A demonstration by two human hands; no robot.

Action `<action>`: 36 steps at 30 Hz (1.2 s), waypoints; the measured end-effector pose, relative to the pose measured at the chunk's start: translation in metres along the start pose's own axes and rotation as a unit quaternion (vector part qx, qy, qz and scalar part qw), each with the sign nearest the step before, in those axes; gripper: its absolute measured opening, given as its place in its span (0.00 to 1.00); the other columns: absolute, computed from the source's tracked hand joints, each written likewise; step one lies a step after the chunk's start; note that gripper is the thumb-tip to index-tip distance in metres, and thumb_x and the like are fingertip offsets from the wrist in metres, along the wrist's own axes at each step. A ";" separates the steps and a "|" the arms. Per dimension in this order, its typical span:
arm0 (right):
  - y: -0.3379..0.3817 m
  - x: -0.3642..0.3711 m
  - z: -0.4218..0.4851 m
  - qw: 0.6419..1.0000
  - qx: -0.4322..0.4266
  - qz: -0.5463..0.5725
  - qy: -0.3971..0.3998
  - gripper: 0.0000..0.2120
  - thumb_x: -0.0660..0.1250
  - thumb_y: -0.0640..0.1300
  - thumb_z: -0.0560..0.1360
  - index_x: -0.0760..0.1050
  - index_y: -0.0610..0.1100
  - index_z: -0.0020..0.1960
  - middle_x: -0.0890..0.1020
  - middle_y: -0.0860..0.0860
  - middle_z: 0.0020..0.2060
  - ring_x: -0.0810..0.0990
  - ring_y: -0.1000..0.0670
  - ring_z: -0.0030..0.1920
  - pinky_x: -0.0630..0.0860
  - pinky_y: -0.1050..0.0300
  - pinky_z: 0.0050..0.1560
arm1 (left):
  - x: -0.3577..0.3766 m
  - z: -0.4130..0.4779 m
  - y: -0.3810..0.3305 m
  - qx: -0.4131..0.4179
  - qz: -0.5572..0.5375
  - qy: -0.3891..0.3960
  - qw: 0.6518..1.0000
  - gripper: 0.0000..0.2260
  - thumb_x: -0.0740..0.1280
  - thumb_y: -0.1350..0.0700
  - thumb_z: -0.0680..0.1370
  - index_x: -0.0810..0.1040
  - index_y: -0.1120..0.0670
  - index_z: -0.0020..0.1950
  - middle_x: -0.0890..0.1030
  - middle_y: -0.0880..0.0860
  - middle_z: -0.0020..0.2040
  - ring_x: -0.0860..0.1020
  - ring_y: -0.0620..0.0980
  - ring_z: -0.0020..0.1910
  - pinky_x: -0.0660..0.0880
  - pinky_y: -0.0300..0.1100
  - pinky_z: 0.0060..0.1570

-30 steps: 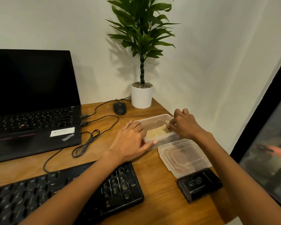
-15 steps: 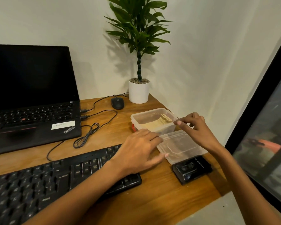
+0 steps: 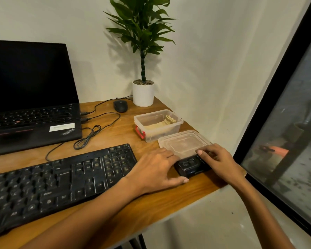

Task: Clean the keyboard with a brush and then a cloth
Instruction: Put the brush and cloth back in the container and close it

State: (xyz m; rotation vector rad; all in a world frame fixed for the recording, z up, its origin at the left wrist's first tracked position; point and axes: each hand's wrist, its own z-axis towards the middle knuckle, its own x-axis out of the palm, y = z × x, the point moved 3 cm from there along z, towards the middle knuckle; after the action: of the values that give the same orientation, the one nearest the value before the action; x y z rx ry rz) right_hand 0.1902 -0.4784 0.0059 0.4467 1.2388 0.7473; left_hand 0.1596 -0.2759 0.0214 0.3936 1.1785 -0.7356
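Both hands have been brought away from the clear rectangular plastic box with a red latch, where they were a second ago, and down to the small black rectangular case at the near right corner of the brown wooden surface. The folded beige cloth has been left inside the box. The clear plastic lid lies between box and case.

The left hand is laid nearly flat with its fingers loosely extended. Its fingertips are set against the case's left end and its thumb rests on the surface; nothing is gripped by it. The right hand is curled over the case's right end, and the case appears to be held by its bent fingers.

The black plastic keyboard lies just left of the left hand, on the surface in front of the open black laptop, and no tool has yet been applied to it. No brush can be seen.

The shift is judged to mean that the cloth is being kept for later, as the task orders, and that the brush is probably being sought in the case; opening it would be expected next
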 end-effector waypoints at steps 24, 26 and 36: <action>0.059 0.009 0.068 0.993 -0.062 0.088 -0.055 0.09 0.63 0.47 0.77 0.79 0.46 0.54 0.80 0.49 0.51 0.77 0.53 0.49 0.73 0.66 0.44 | -0.045 0.021 0.060 -0.044 0.013 -0.093 0.995 0.29 0.59 0.35 0.70 0.77 0.56 0.59 0.82 0.53 0.52 0.79 0.50 0.49 0.78 0.45 0.42; 0.068 0.012 0.081 0.991 -0.068 0.096 -0.061 0.10 0.62 0.48 0.78 0.79 0.47 0.53 0.80 0.49 0.50 0.78 0.53 0.50 0.73 0.67 0.44 | -0.051 0.027 0.073 -0.054 0.011 -0.105 0.993 0.27 0.63 0.37 0.69 0.78 0.54 0.59 0.82 0.53 0.52 0.79 0.51 0.49 0.78 0.47 0.41; 0.079 0.044 0.146 0.997 -0.032 0.070 -0.014 0.13 0.57 0.37 0.78 0.76 0.42 0.59 0.79 0.47 0.54 0.75 0.51 0.53 0.70 0.65 0.49 | -0.045 0.061 0.128 -0.191 0.026 -0.068 0.979 0.17 0.67 0.45 0.67 0.79 0.51 0.52 0.80 0.49 0.46 0.77 0.50 0.44 0.75 0.45 0.36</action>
State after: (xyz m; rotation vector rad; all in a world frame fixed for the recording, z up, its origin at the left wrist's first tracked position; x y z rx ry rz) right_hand 0.3146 -0.3800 0.0709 0.4943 1.1619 0.8943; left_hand 0.2832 -0.2100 0.0728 0.0513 1.1440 -0.4675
